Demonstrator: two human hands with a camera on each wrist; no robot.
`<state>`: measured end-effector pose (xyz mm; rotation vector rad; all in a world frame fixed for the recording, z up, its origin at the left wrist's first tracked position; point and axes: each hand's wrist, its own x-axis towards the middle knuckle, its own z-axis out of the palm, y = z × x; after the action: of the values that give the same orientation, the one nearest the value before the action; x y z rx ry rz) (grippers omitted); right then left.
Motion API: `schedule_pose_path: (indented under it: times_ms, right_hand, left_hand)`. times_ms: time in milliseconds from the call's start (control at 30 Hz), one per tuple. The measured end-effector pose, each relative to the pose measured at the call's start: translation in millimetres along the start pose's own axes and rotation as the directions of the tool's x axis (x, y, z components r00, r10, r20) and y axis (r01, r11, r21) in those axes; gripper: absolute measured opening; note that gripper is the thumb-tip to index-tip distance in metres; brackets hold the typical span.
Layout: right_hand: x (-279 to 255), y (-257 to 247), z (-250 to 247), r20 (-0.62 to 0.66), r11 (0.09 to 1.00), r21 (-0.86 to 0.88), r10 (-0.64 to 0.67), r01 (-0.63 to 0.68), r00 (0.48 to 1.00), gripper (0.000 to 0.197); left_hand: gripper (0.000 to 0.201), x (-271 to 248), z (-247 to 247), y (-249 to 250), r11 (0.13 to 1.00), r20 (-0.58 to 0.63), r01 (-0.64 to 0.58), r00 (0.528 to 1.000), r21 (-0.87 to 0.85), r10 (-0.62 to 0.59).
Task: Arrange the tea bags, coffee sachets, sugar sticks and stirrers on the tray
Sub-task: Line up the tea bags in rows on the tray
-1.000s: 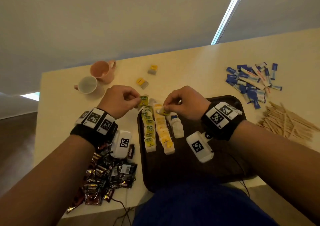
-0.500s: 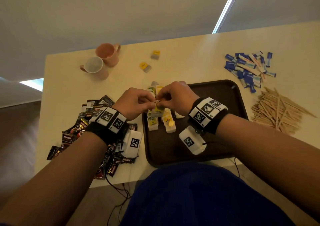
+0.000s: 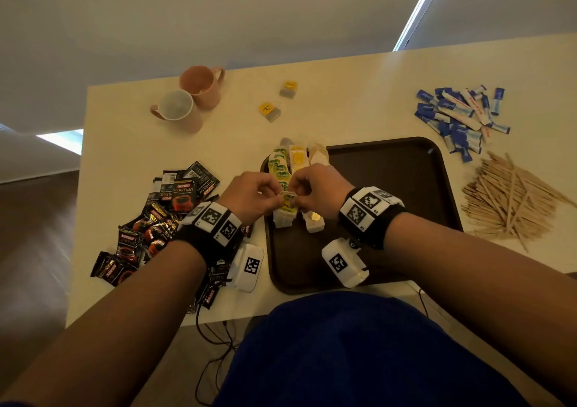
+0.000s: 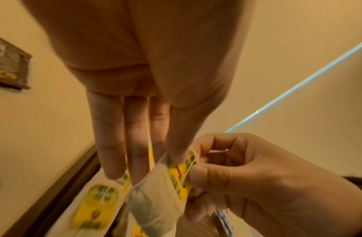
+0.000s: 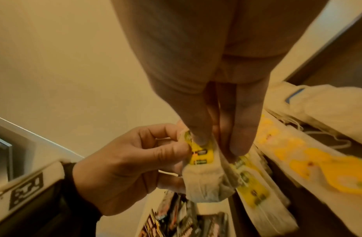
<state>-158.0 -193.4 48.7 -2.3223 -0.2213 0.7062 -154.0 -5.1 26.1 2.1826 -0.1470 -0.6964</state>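
A dark brown tray [image 3: 390, 188] lies in front of me, with rows of yellow-tagged tea bags [image 3: 282, 163] along its left side. Over the near end of those rows my left hand [image 3: 276, 196] and right hand [image 3: 296, 197] meet and both pinch one tea bag [image 3: 287, 200]. In the left wrist view my thumb and forefinger pinch this tea bag [image 4: 161, 192] by its yellow tag, and the right hand [image 4: 247, 176] grips the tag's other side. The right wrist view shows the same tea bag [image 5: 204, 176] hanging between both hands.
Coffee sachets [image 3: 168, 216] are heaped left of the tray. Blue and white sugar sticks [image 3: 462, 116] and wooden stirrers [image 3: 512, 200] lie to its right. Two loose tea bags [image 3: 270, 111] and two mugs [image 3: 193, 100] sit at the back. Cables hang off the table's near edge.
A second ago each hand was at the far end of the tea bag rows with its own bag. Both have drawn back to the near end and now pinch one tea bag together.
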Motion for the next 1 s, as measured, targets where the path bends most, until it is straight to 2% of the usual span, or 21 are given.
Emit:
schedule_pose_path:
  times_ms: [200, 400, 567, 800, 900, 1000]
  right_hand:
    - [5, 10, 41, 0.041, 0.994, -0.066, 0.093, -0.09, 0.995, 0.017]
    - [4, 19, 67, 0.021, 0.948, -0.037, 0.318, -0.317, 0.948, 0.024]
    - [-2, 24, 85, 0.039, 0.914, 0.004, 0.406, -0.406, 0.913, 0.024]
    - [1, 20, 97, -0.01, 0.904, 0.009, 0.428, -0.428, 0.904, 0.021]
    - [1, 20, 96, -0.027, 0.908, 0.005, 0.419, -0.419, 0.908, 0.013]
    - [3, 20, 91, 0.017, 0.902, -0.057, 0.43, -0.429, 0.903, 0.015]
  left_hand:
    - [0.015, -2, 21, -20, 0.981, 0.028, 0.14, 0.989, 0.133, -0.145]
    - [0.011, -3, 37, -37, 0.963, 0.052, 0.26, 0.963, 0.072, -0.264]
    - [0.017, -2, 48, -45, 0.96, -0.002, 0.277, 0.961, 0.04, -0.278]
    - [0.023, 3, 46, -50, 0.964, -0.048, 0.26, 0.965, 0.063, -0.257]
    - [0.017, 4, 43, -51, 0.969, -0.05, 0.241, 0.97, 0.047, -0.239]
    - [0.006, 5, 40, -50, 0.977, -0.071, 0.207, 0.976, 0.051, -0.204]
